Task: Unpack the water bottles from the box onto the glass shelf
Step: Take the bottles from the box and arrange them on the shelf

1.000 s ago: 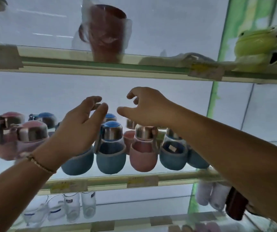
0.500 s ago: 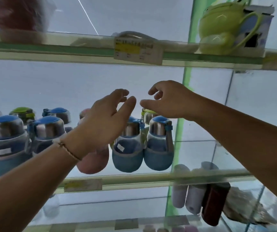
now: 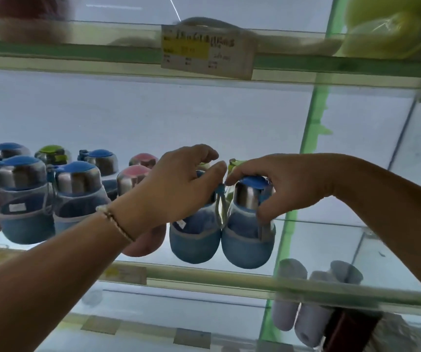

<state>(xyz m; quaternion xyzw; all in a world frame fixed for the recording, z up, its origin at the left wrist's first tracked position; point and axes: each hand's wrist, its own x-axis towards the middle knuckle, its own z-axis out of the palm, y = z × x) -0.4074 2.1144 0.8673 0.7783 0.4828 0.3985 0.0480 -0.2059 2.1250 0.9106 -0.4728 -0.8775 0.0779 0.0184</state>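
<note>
Two blue-sleeved water bottles stand side by side on the glass shelf (image 3: 229, 276). My left hand (image 3: 176, 189) grips the top of the left blue bottle (image 3: 194, 240), covering its cap. My right hand (image 3: 280, 184) grips the steel neck and blue cap of the right blue bottle (image 3: 247, 240). Further left on the same shelf stand several more bottles with blue (image 3: 77, 199), pink (image 3: 133, 179) and green (image 3: 52, 153) caps. The box is not in view.
An upper glass shelf (image 3: 77, 52) carries a price label (image 3: 207, 50) and a green jug (image 3: 387, 26). Below, grey and dark red flasks (image 3: 306, 313) stand on a lower shelf. A green upright (image 3: 311, 138) rises right of the bottles.
Both hands dropped from hovering above the bottles onto the two rightmost blue bottles and closed round their tops. The view shifted slightly.
</note>
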